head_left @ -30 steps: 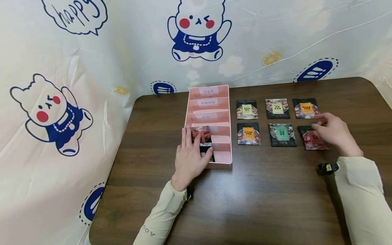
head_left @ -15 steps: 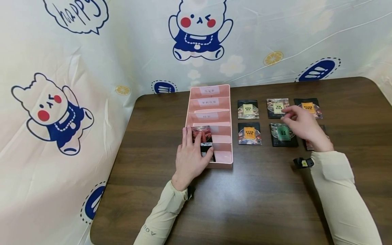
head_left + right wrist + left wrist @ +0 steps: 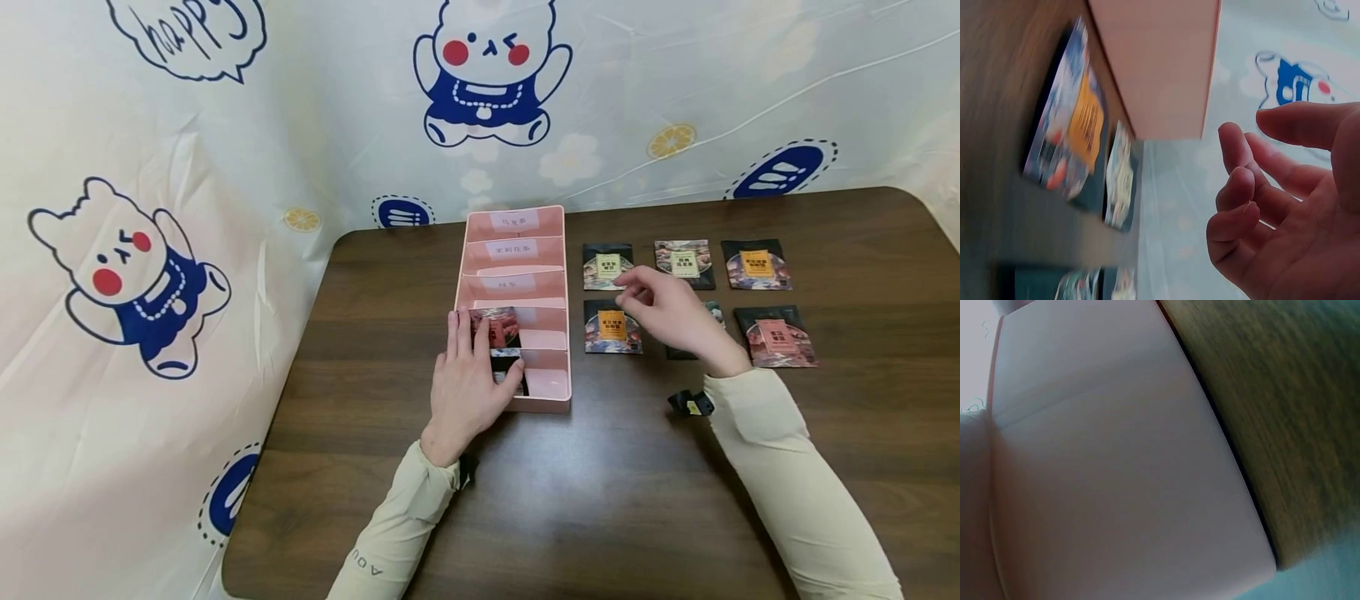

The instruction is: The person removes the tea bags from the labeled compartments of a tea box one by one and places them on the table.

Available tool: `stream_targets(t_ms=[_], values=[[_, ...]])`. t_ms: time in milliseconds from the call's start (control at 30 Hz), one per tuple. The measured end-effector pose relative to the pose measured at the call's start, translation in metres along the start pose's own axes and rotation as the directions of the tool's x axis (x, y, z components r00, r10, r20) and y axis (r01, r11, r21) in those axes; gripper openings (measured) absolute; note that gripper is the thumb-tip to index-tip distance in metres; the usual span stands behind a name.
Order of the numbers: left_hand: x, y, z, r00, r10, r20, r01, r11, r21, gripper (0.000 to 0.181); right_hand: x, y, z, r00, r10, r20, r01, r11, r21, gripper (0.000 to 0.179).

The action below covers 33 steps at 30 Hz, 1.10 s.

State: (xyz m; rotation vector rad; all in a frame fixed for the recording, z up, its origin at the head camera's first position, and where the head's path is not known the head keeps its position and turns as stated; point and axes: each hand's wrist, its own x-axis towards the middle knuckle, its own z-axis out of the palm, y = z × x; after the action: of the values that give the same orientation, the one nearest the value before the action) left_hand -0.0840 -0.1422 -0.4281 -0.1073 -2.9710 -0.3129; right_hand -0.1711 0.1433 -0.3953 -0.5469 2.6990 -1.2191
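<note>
A pink divided box [image 3: 542,406] stands mid-table, with paper labels inside its compartments. My left hand [image 3: 467,404] rests over its left front part, fingers extended. Beneath those fingers a red-labelled sachet [image 3: 502,327] sits in one compartment, and a partly covered dark sachet [image 3: 517,377] in the front one. My right hand [image 3: 671,312] hovers over the sachets right of the box, fingers loosely bent and nothing between them. Nearest its fingertips are a pale-green-labelled sachet [image 3: 606,268] and an orange-labelled sachet [image 3: 611,327]. A green-labelled sachet [image 3: 714,312] is mostly hidden under this hand.
Further right lie a light-labelled sachet [image 3: 684,260], another orange-labelled sachet [image 3: 757,265] and a red-labelled sachet [image 3: 776,335], in two rows. A printed cloth [image 3: 345,108] hangs behind and left of the wooden table [image 3: 600,500].
My right hand has swept left, from the rightmost sachets across the rows to those beside the box. The sachets stay in place, and my left hand has not moved.
</note>
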Motion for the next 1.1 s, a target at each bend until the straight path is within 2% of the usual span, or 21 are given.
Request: stream_targets(t_ms=[433,767,1100], values=[[0.0,0.0,-0.001,0.999,-0.025,0.03,0.025,1.0,-0.016,0.085,0.013,-0.041,0.031,0.991,-0.12,0.052,0.118,0.992,0.039,0.026],[0.001,0.001,0.0,0.999,-0.023,0.023,0.023,1.0,-0.009,0.085,0.021,-0.066,0.054,0.984,-0.128,0.12,0.123,0.991,0.048,0.028],[0.0,0.001,-0.001,1.0,-0.022,0.021,0.022,1.0,-0.008,0.085,0.027,-0.078,0.069,0.976,-0.146,0.162,0.141,0.989,0.041,0.03]])
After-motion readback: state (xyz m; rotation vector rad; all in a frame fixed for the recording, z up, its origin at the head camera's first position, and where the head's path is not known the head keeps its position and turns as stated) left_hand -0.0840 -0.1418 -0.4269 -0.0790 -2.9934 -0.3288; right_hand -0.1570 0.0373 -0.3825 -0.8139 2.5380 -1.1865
